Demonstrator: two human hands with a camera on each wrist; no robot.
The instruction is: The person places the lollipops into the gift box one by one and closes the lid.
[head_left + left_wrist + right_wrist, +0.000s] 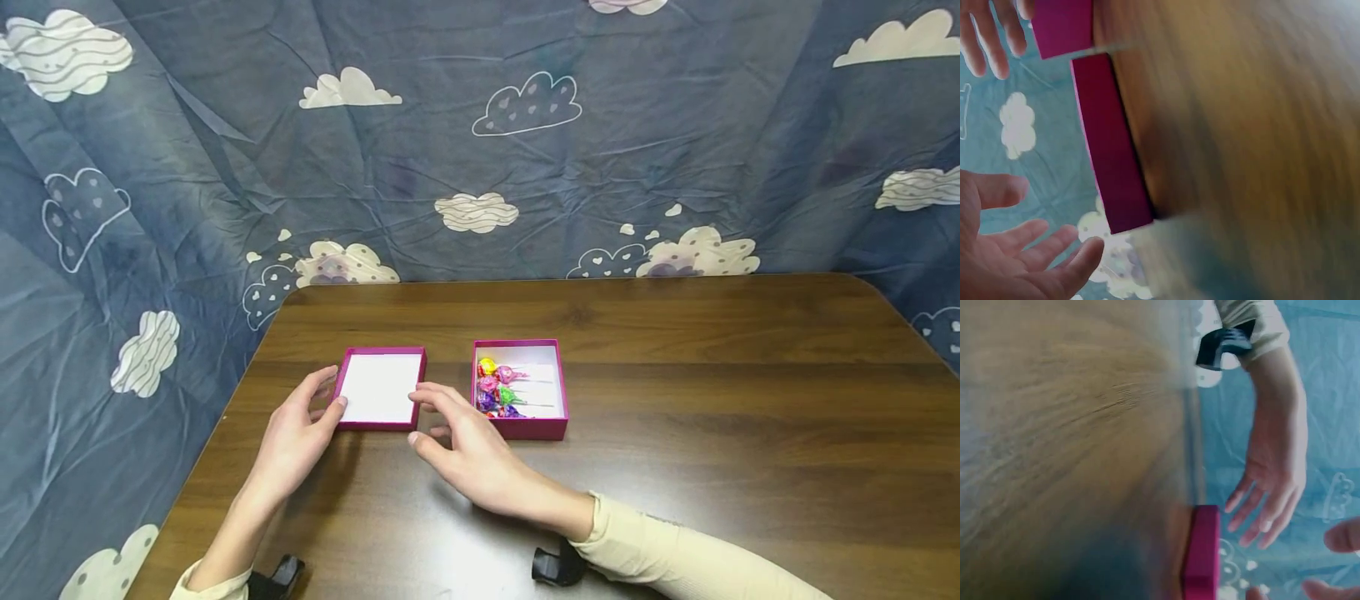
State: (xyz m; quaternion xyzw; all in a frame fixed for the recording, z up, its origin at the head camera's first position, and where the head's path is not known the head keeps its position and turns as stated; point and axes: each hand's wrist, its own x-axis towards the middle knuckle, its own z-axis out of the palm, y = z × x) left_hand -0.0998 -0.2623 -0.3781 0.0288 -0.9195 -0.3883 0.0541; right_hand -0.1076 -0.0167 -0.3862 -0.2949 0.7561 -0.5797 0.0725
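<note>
A shallow magenta box lid (378,387) lies with its white inside up on the table. My left hand (292,442) is at the lid's left edge, thumb and fingers spread apart, the thumb tip overlapping the near left corner. Over the lid's right edge reach the fingers of my right hand (472,458), loosely bent, the thumb apart from them. To the right stands a deeper magenta box (528,429) holding several wrapped lollipops (506,375), their white sticks pointing right. The left wrist view shows the lid's side (1113,144) between the two hands, neither gripping it.
The brown wooden table (712,433) extends far to the right, with its left edge near my left arm. Behind it hangs a blue cloth (420,167) printed with clouds. A black strap mount (555,567) sits at my right wrist.
</note>
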